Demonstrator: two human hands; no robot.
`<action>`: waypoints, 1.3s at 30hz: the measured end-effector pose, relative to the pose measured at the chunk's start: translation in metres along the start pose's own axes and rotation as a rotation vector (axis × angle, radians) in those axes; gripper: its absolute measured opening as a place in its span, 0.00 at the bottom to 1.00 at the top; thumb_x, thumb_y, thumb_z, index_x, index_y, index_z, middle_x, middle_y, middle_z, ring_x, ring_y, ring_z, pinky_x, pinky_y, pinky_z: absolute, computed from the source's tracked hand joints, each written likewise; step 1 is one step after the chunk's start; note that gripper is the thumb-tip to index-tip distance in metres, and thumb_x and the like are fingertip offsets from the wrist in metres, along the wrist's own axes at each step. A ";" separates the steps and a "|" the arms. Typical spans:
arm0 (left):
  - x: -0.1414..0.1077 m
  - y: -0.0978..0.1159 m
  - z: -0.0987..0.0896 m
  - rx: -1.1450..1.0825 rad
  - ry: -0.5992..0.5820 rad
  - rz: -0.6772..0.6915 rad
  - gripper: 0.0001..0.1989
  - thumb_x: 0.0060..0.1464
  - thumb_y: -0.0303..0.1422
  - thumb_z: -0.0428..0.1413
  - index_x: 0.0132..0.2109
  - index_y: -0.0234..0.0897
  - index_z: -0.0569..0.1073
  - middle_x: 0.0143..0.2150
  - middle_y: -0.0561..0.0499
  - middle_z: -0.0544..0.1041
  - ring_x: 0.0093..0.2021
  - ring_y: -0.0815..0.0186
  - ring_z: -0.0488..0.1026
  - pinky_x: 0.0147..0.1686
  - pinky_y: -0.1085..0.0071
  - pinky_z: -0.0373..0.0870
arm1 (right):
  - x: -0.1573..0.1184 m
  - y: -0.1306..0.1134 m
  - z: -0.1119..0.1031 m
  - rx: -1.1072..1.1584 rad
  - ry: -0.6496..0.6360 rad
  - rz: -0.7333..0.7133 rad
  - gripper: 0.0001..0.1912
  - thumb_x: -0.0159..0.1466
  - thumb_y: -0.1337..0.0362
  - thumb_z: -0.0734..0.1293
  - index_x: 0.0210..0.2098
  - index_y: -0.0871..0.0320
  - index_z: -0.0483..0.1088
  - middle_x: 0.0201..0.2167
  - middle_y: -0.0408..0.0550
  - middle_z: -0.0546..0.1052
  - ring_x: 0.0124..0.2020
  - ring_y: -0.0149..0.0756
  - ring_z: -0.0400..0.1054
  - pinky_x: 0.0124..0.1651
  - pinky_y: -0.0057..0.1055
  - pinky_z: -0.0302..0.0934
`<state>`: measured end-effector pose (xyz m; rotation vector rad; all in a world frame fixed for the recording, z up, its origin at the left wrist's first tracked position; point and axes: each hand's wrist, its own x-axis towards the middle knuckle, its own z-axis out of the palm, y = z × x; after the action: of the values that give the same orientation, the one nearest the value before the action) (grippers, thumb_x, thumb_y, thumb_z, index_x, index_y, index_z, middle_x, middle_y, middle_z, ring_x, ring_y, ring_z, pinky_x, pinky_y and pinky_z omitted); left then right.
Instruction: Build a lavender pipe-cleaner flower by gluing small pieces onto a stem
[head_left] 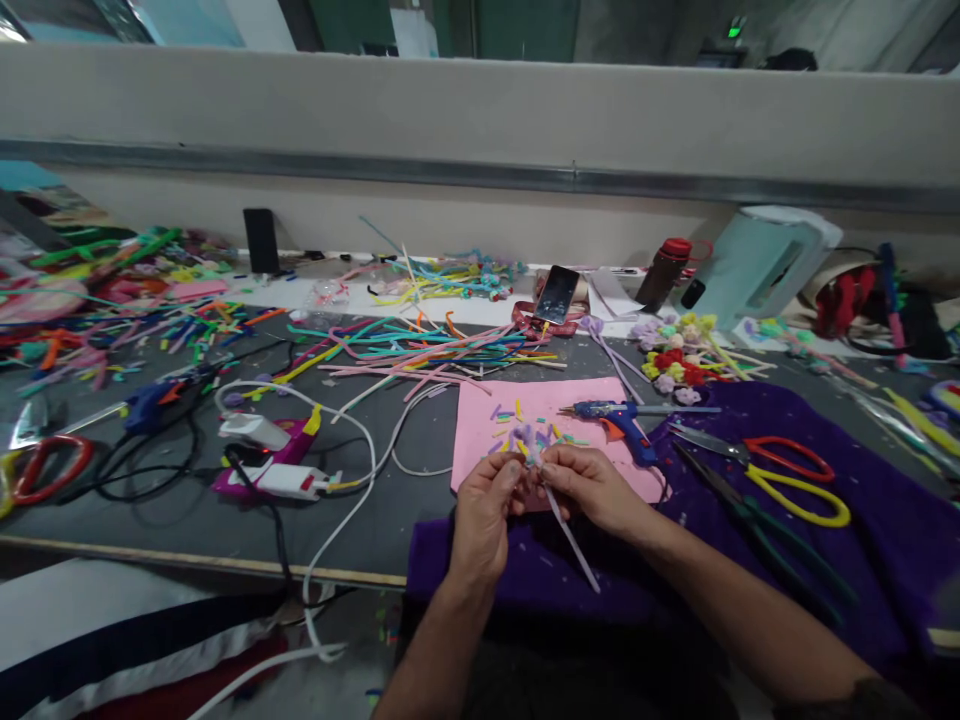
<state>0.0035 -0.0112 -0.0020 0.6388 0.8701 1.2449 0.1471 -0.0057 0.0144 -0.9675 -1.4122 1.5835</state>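
Note:
My left hand and my right hand meet over the front edge of a pink sheet. Their fingers pinch a lavender pipe-cleaner flower, whose pale stem slants down to the right below my right hand. Fingertips cover part of the flower. Small cut pipe-cleaner pieces lie scattered just beyond. A blue glue gun rests on the sheet's right side. Right of my right hand, scissors with red and yellow handles and dark-green-handled pliers lie on purple cloth.
Loose pipe cleaners and finished flowers lie behind the sheet. A phone, a bottle and a pale green jug stand by the partition. Left are a magenta power strip, a white cable and another glue gun.

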 end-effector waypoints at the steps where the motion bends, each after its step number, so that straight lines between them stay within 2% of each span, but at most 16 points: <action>1: 0.000 0.000 0.000 -0.020 -0.006 -0.006 0.12 0.42 0.35 0.59 0.35 0.33 0.71 0.26 0.53 0.72 0.22 0.76 0.66 0.18 0.81 0.58 | -0.001 0.000 0.001 -0.010 -0.020 0.001 0.15 0.60 0.54 0.61 0.28 0.61 0.64 0.18 0.38 0.62 0.16 0.23 0.55 0.19 0.21 0.50; 6: 0.001 0.000 -0.001 -0.053 -0.009 -0.060 0.16 0.38 0.35 0.61 0.36 0.33 0.70 0.20 0.56 0.69 0.16 0.79 0.59 0.14 0.83 0.52 | -0.001 -0.003 0.004 -0.107 -0.056 -0.036 0.15 0.61 0.54 0.60 0.27 0.61 0.65 0.19 0.39 0.63 0.18 0.23 0.54 0.21 0.22 0.48; 10: 0.001 -0.001 -0.002 -0.006 0.011 -0.051 0.13 0.37 0.35 0.62 0.29 0.33 0.68 0.15 0.59 0.63 0.14 0.80 0.54 0.13 0.82 0.49 | -0.001 -0.004 0.005 -0.201 -0.082 -0.100 0.16 0.61 0.55 0.60 0.28 0.62 0.67 0.23 0.42 0.67 0.23 0.25 0.57 0.25 0.22 0.51; 16: 0.001 0.000 -0.001 0.022 0.038 -0.038 0.12 0.39 0.34 0.61 0.26 0.32 0.67 0.16 0.59 0.62 0.15 0.80 0.54 0.14 0.82 0.48 | -0.003 -0.003 0.005 -0.279 -0.075 -0.080 0.16 0.62 0.56 0.58 0.25 0.61 0.64 0.21 0.40 0.61 0.20 0.24 0.54 0.23 0.22 0.48; 25: 0.001 -0.002 -0.001 0.038 0.043 0.000 0.10 0.41 0.34 0.60 0.26 0.32 0.68 0.16 0.59 0.62 0.15 0.80 0.52 0.15 0.81 0.47 | -0.004 -0.007 0.006 -0.301 -0.077 -0.079 0.16 0.63 0.57 0.58 0.26 0.62 0.67 0.20 0.40 0.64 0.19 0.24 0.55 0.21 0.21 0.48; 27: 0.000 0.000 0.000 0.054 0.054 0.015 0.10 0.41 0.34 0.60 0.25 0.32 0.68 0.15 0.60 0.62 0.15 0.80 0.52 0.15 0.81 0.47 | -0.003 -0.008 0.000 -0.346 -0.023 -0.085 0.15 0.62 0.58 0.59 0.27 0.61 0.69 0.20 0.41 0.66 0.21 0.25 0.58 0.23 0.22 0.51; 31: -0.003 0.007 0.002 0.165 0.013 0.037 0.10 0.40 0.33 0.61 0.23 0.32 0.68 0.14 0.60 0.60 0.15 0.79 0.52 0.15 0.80 0.47 | 0.000 -0.015 -0.017 -0.329 0.179 -0.135 0.11 0.57 0.59 0.65 0.32 0.60 0.72 0.24 0.44 0.71 0.22 0.27 0.61 0.25 0.24 0.56; 34: -0.006 0.016 0.008 0.269 -0.023 0.050 0.09 0.38 0.32 0.62 0.22 0.32 0.69 0.16 0.58 0.66 0.17 0.78 0.57 0.18 0.79 0.53 | -0.001 -0.024 -0.027 -0.274 0.219 -0.190 0.11 0.54 0.60 0.67 0.34 0.59 0.72 0.25 0.44 0.71 0.19 0.25 0.60 0.22 0.24 0.57; 37: -0.010 0.029 0.015 0.300 -0.073 0.045 0.08 0.39 0.33 0.61 0.26 0.33 0.71 0.23 0.53 0.73 0.23 0.73 0.66 0.22 0.78 0.60 | -0.003 -0.036 -0.031 -0.276 0.164 -0.274 0.09 0.54 0.62 0.68 0.34 0.59 0.72 0.27 0.44 0.70 0.20 0.25 0.62 0.22 0.24 0.58; 39: -0.013 0.038 0.021 0.313 -0.120 0.032 0.08 0.42 0.34 0.59 0.27 0.33 0.70 0.23 0.51 0.74 0.22 0.71 0.67 0.21 0.78 0.60 | -0.006 -0.046 -0.033 -0.314 0.139 -0.314 0.09 0.54 0.63 0.68 0.35 0.59 0.72 0.27 0.44 0.70 0.22 0.25 0.62 0.22 0.24 0.58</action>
<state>0.0004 -0.0148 0.0430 0.9703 0.9655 1.0956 0.1823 0.0050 0.0577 -0.9571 -1.6520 1.0661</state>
